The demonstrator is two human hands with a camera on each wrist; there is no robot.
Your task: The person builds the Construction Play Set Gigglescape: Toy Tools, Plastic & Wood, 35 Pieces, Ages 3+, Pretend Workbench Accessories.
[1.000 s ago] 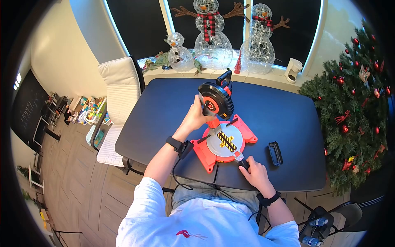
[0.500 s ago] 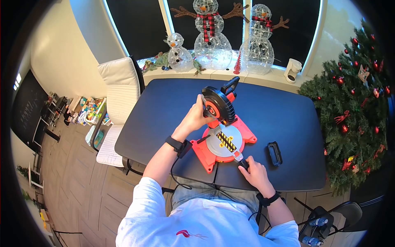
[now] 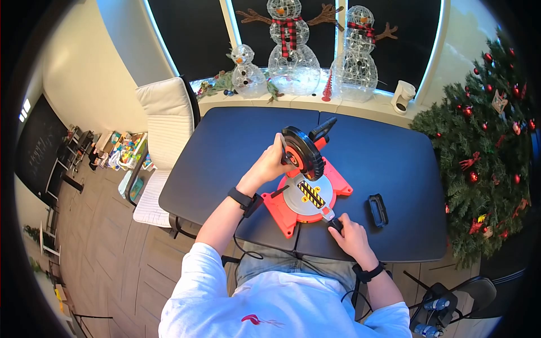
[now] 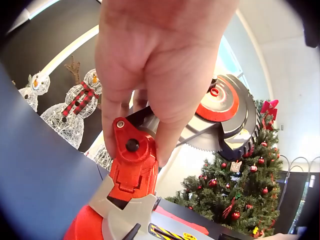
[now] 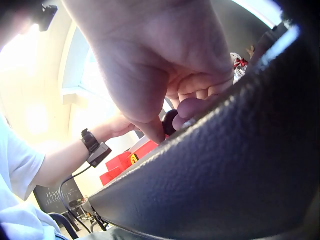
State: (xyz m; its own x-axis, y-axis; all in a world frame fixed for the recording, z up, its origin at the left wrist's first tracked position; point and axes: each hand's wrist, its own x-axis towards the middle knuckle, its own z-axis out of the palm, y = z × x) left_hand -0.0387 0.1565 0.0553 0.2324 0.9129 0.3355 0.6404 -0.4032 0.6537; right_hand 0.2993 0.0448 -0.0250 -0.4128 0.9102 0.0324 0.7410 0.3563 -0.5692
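Observation:
A toy miter saw stands on the dark table, its red base (image 3: 280, 213) carrying a round grey turntable (image 3: 293, 204) with a yellow-and-black striped strip. Above the turntable is the saw head (image 3: 307, 151), black and red, leaning to the right. My left hand (image 3: 269, 164) grips the saw at its arm, fingers and thumb on either side of the red hinge (image 4: 131, 172) in the left wrist view. At the front of the base, my right hand (image 3: 353, 239) holds the black knob (image 3: 336, 224). In the right wrist view the table edge partly hides that knob (image 5: 170, 121).
A black oblong frame-like piece (image 3: 377, 210) lies on the table (image 3: 225, 146) to the right of the saw. A white chair (image 3: 163, 124) stands at the left, a decorated tree (image 3: 473, 146) at the right. Wire snowmen (image 3: 294, 70) line the window sill.
The saw head and its black handle have swung down and to the right, and my left hand has shifted slightly with them. My right hand stays on the knob.

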